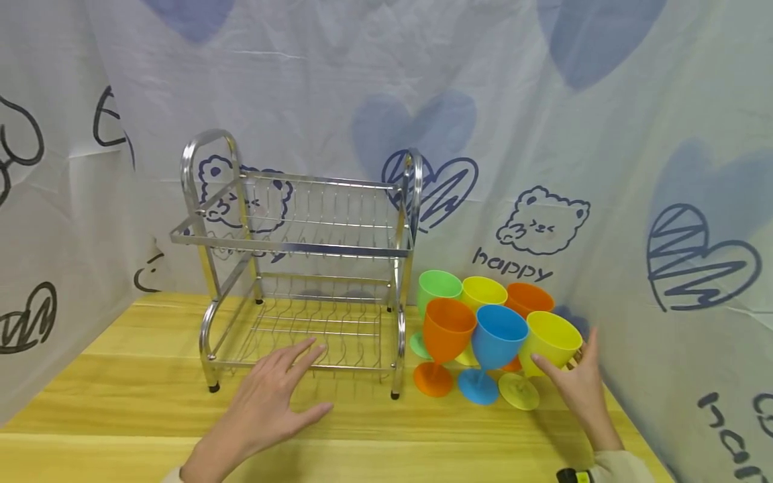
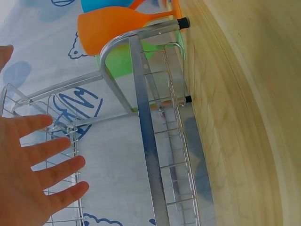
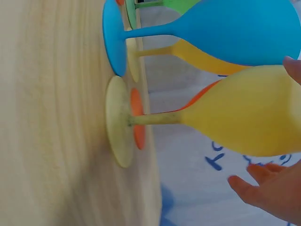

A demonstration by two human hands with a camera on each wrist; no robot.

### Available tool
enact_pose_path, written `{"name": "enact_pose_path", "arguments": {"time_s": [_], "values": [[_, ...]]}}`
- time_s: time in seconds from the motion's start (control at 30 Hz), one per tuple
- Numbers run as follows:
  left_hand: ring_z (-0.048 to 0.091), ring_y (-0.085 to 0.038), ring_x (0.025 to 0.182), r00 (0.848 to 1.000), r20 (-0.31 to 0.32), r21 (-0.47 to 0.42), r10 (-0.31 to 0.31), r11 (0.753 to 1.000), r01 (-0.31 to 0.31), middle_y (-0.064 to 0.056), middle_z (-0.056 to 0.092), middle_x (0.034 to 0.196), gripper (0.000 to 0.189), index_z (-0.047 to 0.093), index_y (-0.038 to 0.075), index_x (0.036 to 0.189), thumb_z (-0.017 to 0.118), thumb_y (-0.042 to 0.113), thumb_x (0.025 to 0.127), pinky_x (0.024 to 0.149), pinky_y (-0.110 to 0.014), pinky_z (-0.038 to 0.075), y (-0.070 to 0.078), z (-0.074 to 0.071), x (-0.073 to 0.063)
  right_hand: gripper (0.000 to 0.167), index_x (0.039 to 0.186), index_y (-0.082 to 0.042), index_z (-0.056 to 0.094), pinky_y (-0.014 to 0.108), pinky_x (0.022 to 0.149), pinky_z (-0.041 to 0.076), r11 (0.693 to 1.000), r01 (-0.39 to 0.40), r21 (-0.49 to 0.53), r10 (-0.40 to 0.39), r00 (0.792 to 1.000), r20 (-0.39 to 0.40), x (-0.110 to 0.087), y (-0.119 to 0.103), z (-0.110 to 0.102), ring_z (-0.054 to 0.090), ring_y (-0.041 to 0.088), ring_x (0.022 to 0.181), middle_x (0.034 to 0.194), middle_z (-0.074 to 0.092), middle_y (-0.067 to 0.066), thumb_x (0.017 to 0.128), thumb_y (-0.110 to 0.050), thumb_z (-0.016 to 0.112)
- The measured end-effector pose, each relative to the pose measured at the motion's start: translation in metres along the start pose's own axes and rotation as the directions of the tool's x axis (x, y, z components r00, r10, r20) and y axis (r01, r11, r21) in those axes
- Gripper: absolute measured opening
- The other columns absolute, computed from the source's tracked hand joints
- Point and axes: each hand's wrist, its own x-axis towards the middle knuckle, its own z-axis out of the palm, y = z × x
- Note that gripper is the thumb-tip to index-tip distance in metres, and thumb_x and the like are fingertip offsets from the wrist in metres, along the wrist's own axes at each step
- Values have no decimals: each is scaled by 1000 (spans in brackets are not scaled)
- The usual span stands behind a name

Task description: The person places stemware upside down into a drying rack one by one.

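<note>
My right hand [image 1: 576, 386] is at the front yellow goblet [image 1: 546, 345], its thumb over the near side of the bowl. In the right wrist view, a gap shows between its other fingers [image 3: 244, 190] and the yellow bowl. That goblet stands on its round base beside a blue goblet [image 1: 500, 335] and an orange goblet [image 1: 447, 329]. My left hand [image 1: 266, 396] hovers before the metal two-tier dish rack [image 1: 302, 249], fingers spread and holding nothing.
Behind the front row stand a green goblet [image 1: 437, 287], another yellow goblet [image 1: 483, 292] and another orange goblet [image 1: 531, 297]. All are on the wooden table [image 1: 109, 396], close to the rack's right side. A printed cloth [image 1: 326, 87] hangs behind and at both sides.
</note>
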Motion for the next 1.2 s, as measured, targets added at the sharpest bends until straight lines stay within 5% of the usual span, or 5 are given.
{"name": "enact_pose_path", "arguments": {"time_s": [0.27, 0.67, 0.9, 1.1, 1.2], "values": [[57, -37, 111, 988, -141, -58, -58, 997, 50, -17, 57, 130, 68, 55, 4, 133, 72, 46, 81, 88, -57, 49, 1, 4, 8, 103, 152, -3, 0, 2, 79, 35, 999, 35, 41, -37, 998, 49, 4, 14, 4, 38, 38, 123, 142, 28, 30, 82, -9, 76], [52, -39, 118, 974, -108, -210, -200, 962, 174, -16, 55, 133, 66, 54, 6, 135, 75, 35, 80, 94, -60, 44, 5, 1, 17, 91, 150, 0, 19, 15, 87, 40, 994, -113, 13, 113, 994, -10, 1, 10, -6, 39, 33, 126, 144, 36, 23, 84, -24, 77], [52, -37, 118, 938, -60, -335, -342, 892, 304, -15, 55, 134, 63, 53, 7, 136, 74, 34, 83, 93, -61, 44, 5, -1, 21, 82, 145, 0, 28, 11, 84, 39, 1000, -22, 4, 22, 996, -85, -8, -6, -14, 44, 11, 109, 132, 43, 12, 82, -14, 79], [53, -36, 116, 926, 0, -446, -377, 829, 337, -14, 54, 135, 63, 51, 8, 137, 74, 32, 84, 89, -61, 46, 4, -1, 21, 90, 149, -1, 21, 57, 107, 30, 999, -1, 37, 4, 997, -76, -17, -22, -18, 36, 34, 123, 142, 35, 20, 81, -15, 79], [53, -35, 116, 928, 13, -487, -373, 808, 332, -14, 53, 135, 63, 50, 8, 138, 74, 29, 84, 91, -57, 47, 3, 0, 22, 90, 148, 0, 23, 45, 109, 32, 998, 61, 17, -60, 996, -72, -23, -30, -17, 39, 28, 122, 140, 37, 19, 79, -10, 80]]}}
